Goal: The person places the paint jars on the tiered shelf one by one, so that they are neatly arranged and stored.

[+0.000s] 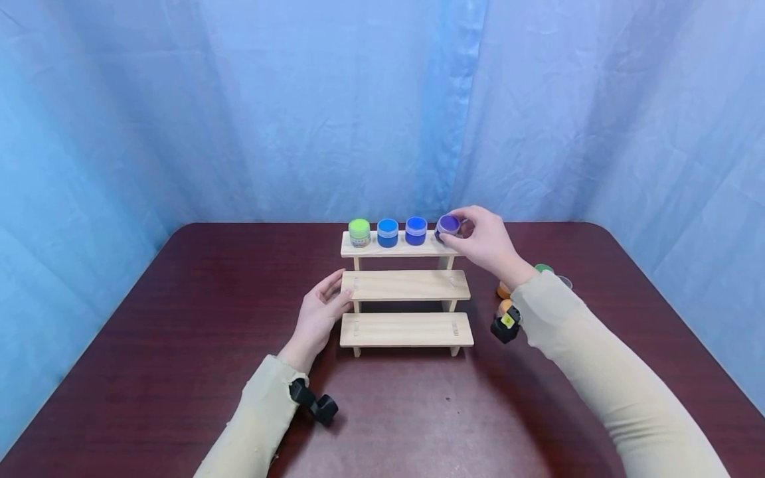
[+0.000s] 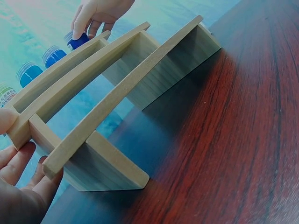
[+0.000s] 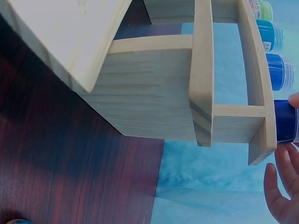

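The small round purple jar (image 1: pixel 448 225) is at the right end of the top step of the pale wooden three-tier stand (image 1: pixel 406 285), pinched in the right hand's (image 1: pixel 485 239) fingers. Lime-green (image 1: pixel 359 233), light-blue (image 1: pixel 387 234) and deep-blue (image 1: pixel 416 232) round jars line up beside it. The left hand (image 1: pixel 317 315) grips the middle step's left end. The beige right sleeve (image 1: pixel 556 318) partly blocks my view of orange jars (image 1: pixel 503 291) on the dark red wooden desk (image 1: pixel 179 332).
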A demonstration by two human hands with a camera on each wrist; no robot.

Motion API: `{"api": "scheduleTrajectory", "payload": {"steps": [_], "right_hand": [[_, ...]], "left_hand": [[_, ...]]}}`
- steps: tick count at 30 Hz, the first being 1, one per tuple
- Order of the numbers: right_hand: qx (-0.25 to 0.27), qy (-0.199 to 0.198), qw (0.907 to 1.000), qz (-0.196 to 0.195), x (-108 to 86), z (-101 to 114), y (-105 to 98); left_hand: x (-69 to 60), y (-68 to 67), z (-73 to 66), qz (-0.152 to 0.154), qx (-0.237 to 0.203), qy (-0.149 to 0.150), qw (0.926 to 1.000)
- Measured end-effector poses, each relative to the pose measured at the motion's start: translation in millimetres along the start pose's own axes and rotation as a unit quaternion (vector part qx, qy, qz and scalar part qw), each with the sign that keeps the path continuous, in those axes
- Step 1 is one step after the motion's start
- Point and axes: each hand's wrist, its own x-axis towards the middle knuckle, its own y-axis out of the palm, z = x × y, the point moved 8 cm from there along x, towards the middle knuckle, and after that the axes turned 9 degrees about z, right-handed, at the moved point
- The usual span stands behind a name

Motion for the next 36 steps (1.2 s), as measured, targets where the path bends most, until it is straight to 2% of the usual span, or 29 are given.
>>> {"api": "scheduleTrajectory", "payload": {"steps": [10,36], "right_hand": [[-0.001,0.022,0.9997,0.011,3.4,-4.4,4.9],[0.001,0.029,0.9991,0.032,5.2,-4.1,9.8]], "left_hand": [[-0.6,-0.9,0.2,0.002,0.005,-0.001,1.0000],[-1.1,-1.8,-0.7,0.003,0.001,0.000,1.0000]]}}
